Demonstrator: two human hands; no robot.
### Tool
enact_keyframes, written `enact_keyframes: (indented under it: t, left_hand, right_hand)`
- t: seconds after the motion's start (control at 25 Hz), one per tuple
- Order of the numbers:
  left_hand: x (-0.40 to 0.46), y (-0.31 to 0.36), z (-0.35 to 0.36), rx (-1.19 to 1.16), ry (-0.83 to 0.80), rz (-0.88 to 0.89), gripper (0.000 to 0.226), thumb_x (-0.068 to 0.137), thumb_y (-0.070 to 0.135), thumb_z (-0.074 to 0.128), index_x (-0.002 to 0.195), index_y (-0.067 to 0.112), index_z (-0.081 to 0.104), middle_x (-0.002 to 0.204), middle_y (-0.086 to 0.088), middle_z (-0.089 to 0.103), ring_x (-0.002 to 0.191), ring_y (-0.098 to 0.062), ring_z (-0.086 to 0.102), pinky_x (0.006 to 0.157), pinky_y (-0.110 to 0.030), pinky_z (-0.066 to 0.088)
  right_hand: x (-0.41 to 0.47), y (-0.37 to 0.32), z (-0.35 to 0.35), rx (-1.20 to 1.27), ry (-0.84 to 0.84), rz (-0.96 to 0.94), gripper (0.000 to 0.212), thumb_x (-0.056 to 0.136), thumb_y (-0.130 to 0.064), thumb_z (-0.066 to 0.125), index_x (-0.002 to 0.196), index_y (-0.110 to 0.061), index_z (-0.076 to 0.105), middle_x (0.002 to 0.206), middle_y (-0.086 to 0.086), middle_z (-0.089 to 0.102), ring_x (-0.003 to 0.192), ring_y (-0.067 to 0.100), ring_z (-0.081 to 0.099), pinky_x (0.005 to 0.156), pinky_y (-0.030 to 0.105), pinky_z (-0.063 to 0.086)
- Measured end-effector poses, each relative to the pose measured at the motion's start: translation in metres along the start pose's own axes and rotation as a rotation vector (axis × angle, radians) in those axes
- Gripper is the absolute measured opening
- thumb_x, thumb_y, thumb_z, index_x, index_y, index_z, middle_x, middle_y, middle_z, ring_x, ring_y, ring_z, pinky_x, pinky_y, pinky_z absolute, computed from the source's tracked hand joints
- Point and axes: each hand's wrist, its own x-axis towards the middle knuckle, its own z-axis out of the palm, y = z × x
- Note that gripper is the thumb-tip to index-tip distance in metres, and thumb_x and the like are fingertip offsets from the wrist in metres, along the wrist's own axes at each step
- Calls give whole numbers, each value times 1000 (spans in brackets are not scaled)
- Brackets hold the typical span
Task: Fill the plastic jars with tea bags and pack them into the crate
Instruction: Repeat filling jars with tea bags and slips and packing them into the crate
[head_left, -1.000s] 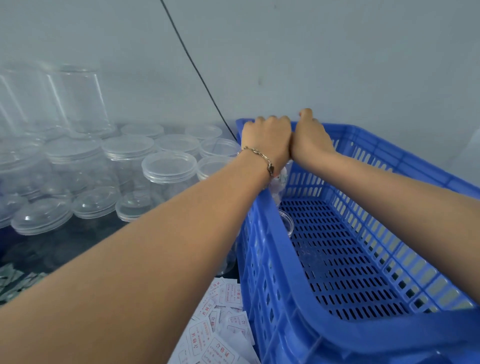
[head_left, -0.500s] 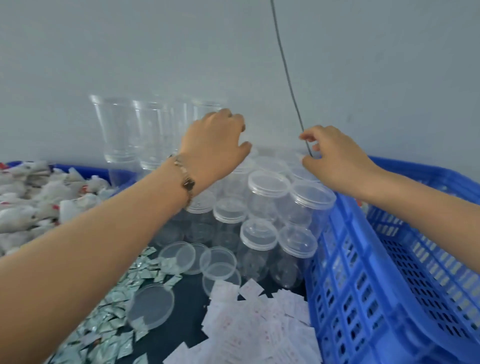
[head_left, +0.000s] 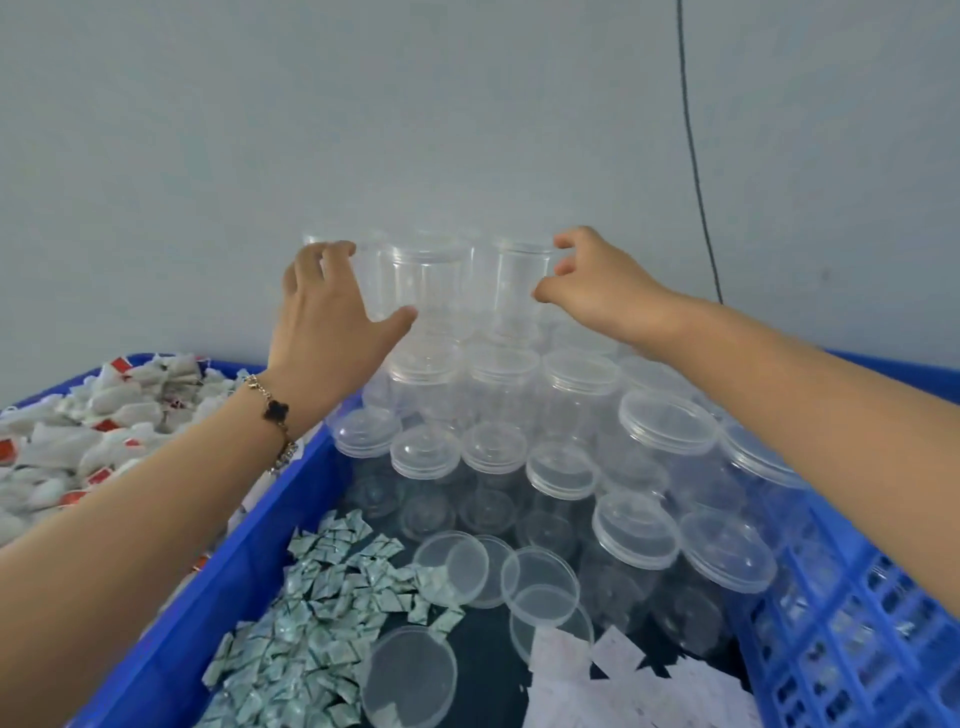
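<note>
Head-worn view looks forward and down, close over the stacked jars (head_left: 498, 374).

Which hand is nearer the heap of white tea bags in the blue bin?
Left. The left hand reaches over the tea bags bin's far corner toward the top-row jars; the right hand is farther right, at the same row.

Both arms reach forward. The left hand (head_left: 332, 312) spreads wide, thumb out, a bracelet on its wrist. The right hand (head_left: 597, 283) curls its fingers (head_left: 569, 240) loosely.
</note>
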Motion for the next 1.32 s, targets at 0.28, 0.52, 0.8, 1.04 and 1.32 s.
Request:
enact_keyframes:
  t: [0.28, 0.52, 0.8, 1.04, 1.32]
  left_hand:
    - [26, -35, 31, -167, -318, -86, 85, 80, 46, 69, 145, 8, 28, 147, -9, 34, 125, -23, 46, 90, -27, 35]
    - [29, -21, 50, -278, -347, -71, 88, 79, 46, 70, 145, 7, 26, 144, -9, 40, 121, -20, 47, 83, -27, 36]
    - [0, -1, 20, -327, -337, -87, 91, 78, 46, 72, 144, 4, 25, 141, -11, 40, 114, -19, 46, 82, -24, 34]
    - [-98, 7, -19, -469, -339, -178, 106, 60, 56, 77, 143, 10, 28, 138, -4, 43, 123, -18, 44, 89, -26, 39]
    - [-234, -6, -28, -577, -360, -363, 89, 49, 57, 83, 121, 26, 40, 114, 13, 54, 102, -3, 55, 73, -18, 45]
  right_hand:
    - [31, -29, 84, 276, -116, 148, 74, 83, -16, 62, 145, -12, 22, 123, 4, 45, 103, 19, 47, 84, 28, 41]
    - [38, -32, 98, 379, -59, 231, 80, 79, 1, 53, 148, -14, 16, 117, 2, 40, 99, 20, 44, 73, 22, 41]
    - [-19, -44, 77, 368, -13, 209, 73, 78, 1, 52, 145, -14, 26, 125, 4, 48, 111, 21, 51, 93, 34, 45]
    - [-128, -40, 79, 365, -69, 150, 72, 84, 0, 54, 143, -25, 23, 122, -6, 49, 98, 13, 59, 70, 12, 48]
    - [-227, -19, 101, 205, -213, 274, 45, 79, 4, 46, 119, -16, 56, 112, 2, 62, 106, 22, 57, 94, 46, 46]
